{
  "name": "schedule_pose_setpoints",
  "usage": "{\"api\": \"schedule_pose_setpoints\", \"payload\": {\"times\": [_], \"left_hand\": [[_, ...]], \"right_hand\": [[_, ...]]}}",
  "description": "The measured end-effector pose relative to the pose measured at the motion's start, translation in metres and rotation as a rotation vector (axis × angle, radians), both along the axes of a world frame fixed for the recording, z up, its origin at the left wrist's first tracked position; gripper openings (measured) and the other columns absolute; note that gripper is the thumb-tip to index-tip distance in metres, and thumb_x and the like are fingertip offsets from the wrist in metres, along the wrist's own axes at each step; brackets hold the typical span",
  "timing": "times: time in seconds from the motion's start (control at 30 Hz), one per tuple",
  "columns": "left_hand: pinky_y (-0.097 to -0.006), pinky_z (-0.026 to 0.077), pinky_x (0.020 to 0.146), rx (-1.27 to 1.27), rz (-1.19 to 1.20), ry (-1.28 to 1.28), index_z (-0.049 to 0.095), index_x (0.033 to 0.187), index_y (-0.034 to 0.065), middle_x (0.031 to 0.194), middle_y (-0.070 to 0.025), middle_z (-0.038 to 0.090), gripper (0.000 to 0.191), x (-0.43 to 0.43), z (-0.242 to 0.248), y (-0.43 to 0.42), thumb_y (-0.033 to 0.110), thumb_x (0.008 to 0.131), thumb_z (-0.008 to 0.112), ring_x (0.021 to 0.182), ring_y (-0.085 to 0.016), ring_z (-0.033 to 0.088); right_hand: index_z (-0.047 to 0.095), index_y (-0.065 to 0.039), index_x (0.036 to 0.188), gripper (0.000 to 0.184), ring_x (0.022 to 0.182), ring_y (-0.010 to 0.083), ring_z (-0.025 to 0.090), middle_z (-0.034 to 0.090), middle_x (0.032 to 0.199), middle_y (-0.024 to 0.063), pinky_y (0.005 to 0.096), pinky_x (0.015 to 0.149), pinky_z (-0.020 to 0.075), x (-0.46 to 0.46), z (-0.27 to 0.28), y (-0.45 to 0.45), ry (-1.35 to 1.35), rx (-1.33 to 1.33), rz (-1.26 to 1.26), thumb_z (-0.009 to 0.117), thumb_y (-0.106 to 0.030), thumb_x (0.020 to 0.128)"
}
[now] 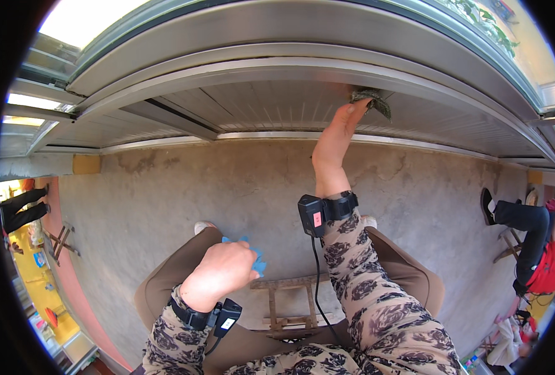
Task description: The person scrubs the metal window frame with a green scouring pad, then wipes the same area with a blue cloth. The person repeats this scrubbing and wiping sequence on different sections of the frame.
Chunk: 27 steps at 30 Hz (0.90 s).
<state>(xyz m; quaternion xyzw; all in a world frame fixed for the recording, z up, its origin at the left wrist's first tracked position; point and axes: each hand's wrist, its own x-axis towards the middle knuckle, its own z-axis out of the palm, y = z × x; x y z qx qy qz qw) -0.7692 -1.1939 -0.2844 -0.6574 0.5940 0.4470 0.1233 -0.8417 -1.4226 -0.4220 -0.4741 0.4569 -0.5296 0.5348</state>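
Observation:
My right hand (340, 126) reaches forward to the grey ribbed metal panel (277, 105), pressing a dark, crumpled cloth or scouring pad (376, 103) against it near its upper edge. My fingertips are partly hidden behind the pad. My left hand (223, 269) is closed on a blue cloth (258, 262) above my left thigh, its back facing up. The metal window frame (277, 63) runs across the view above the panel.
A wooden stool (291, 300) stands between my legs on the concrete floor (202, 187). At the right sits a person in red (544, 272); another person's dark-trousered legs (24, 211) are at far left, near a folding wooden stool (61, 241). A black cable hangs from my right wrist device.

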Motion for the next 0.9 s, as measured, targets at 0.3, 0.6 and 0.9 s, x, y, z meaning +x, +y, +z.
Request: {"api": "schedule_pose_setpoints", "payload": {"times": [0.3,0.6,0.9], "left_hand": [[-0.0421,0.048,0.07,0.044,0.025,-0.014,0.064,0.079,0.0045,0.086,-0.011,0.06,0.023,0.003,0.003,0.0,0.025,0.072,0.071,0.081,-0.031,0.059],[-0.0425,0.048,0.069,-0.012,0.024,0.002,0.064,0.079,0.0053,0.083,-0.0101,0.059,0.022,0.001,0.002,-0.001,0.025,0.072,0.071,0.081,-0.031,0.06],[-0.0422,0.049,0.07,-0.004,0.015,-0.009,0.064,0.081,0.0056,0.086,-0.0098,0.06,0.022,0.002,0.003,0.002,0.025,0.072,0.071,0.082,-0.031,0.06]], "right_hand": [[-0.001,-0.01,0.147,0.092,0.141,0.0191,0.004,0.003,0.153,0.0061,0.0329,0.111,0.0033,-0.028,-0.162,-0.024,-0.519,0.696,0.128,0.04,-0.066,0.086],[-0.004,-0.006,0.145,0.086,0.141,0.0193,0.0,0.001,0.153,0.0094,0.033,0.112,0.0015,0.008,-0.09,-0.001,-0.408,0.351,0.049,0.04,-0.056,0.091],[-0.005,-0.01,0.146,0.087,0.141,0.0208,0.001,0.0,0.153,0.0094,0.0334,0.112,0.0041,0.018,-0.084,-0.001,-0.462,0.484,0.078,0.04,-0.058,0.09]]}}
